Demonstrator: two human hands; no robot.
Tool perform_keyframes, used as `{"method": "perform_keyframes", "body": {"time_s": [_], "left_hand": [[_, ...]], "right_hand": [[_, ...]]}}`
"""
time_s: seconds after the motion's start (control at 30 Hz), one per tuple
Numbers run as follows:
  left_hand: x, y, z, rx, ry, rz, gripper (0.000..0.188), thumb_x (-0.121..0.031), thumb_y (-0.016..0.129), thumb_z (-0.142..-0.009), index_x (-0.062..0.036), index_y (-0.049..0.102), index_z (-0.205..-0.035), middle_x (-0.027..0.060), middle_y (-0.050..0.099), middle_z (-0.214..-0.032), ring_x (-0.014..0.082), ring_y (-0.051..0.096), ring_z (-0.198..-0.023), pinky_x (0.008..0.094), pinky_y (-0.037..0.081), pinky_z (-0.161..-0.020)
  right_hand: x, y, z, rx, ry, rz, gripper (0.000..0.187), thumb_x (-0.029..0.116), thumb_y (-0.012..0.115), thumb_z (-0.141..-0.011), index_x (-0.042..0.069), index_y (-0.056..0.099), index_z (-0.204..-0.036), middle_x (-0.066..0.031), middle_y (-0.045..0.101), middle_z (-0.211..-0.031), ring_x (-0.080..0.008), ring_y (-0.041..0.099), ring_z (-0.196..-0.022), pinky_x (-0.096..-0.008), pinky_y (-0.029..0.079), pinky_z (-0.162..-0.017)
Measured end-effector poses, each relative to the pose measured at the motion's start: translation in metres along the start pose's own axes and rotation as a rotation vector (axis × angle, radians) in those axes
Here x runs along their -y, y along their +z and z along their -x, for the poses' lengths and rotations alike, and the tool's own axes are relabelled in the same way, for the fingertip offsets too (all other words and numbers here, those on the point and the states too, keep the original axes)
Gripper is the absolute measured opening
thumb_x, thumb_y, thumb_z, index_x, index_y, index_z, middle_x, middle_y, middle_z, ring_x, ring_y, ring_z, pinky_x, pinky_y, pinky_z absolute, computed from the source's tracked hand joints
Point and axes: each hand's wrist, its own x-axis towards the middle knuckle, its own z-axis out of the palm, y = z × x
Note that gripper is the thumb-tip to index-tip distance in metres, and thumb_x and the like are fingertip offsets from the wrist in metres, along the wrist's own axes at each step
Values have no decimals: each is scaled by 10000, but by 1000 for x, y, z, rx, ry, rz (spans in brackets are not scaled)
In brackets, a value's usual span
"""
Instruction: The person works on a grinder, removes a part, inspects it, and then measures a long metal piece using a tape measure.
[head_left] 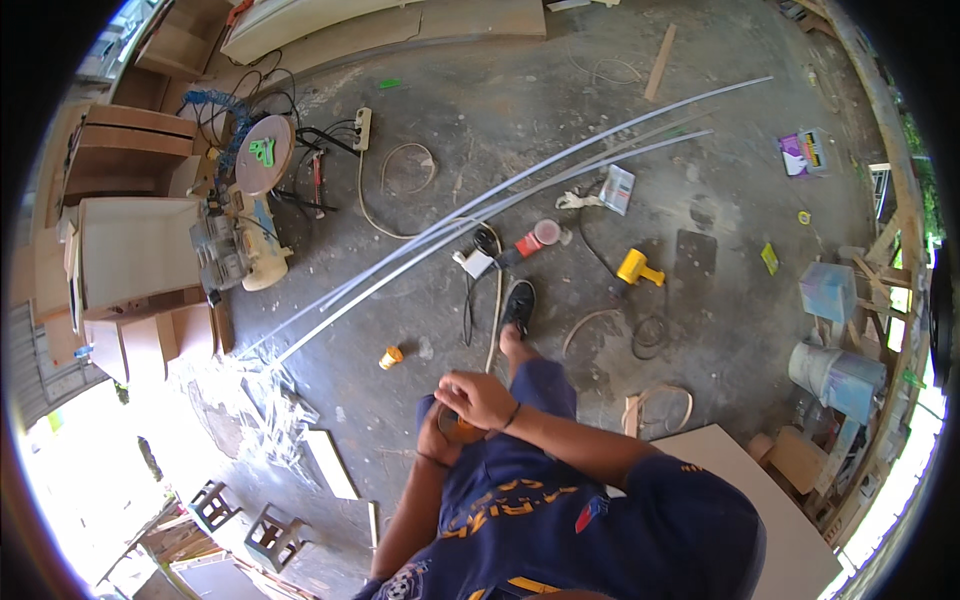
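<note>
Close to my lap, both hands are together around a round orange-brown container (460,428), partly covered by my fingers, so its exact kind does not show. My left hand (432,440) wraps its left side. Over its top lies my right hand (482,398), fingers bent and closed on the upper edge. A small orange bottle (391,357) stands on the concrete floor ahead and to the left of my hands. Beyond my foot are a red angle grinder (528,244) and a white box-like piece (476,263) with a cord.
Long pale strips (540,178) cross the floor. A yellow heat gun (640,268) lies to the right, near a glove (578,201) and a pouch (617,190). An air compressor (262,250) and wooden cabinets (140,250) stand left. Buckets (828,293) and a white board (740,500) are right.
</note>
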Motion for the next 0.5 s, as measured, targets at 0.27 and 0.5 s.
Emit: {"method": "perform_keyframes", "body": {"time_s": [0.27, 0.5], "left_hand": [[16, -44, -116, -107, -418, -58, 399, -290, 504, -916, -1, 495, -1190, 62, 548, -1124, 151, 509, -1060, 309, 408, -913], [79, -111, -188, -96, -489, -158, 301, -217, 501, -909, 2, 531, -1114, 81, 591, -991, 155, 580, -911, 303, 476, -760]], "right_hand": [[-126, 37, -74, -107, 317, -145, 214, 238, 563, -855, 40, 564, -937, -95, 561, -745, -252, 575, -648, -338, 456, -568], [-348, 40, -155, -314, 856, -524, 357, 376, 489, -896, 41, 582, -976, -9, 608, -774, -112, 553, -618, -280, 444, -515]]}}
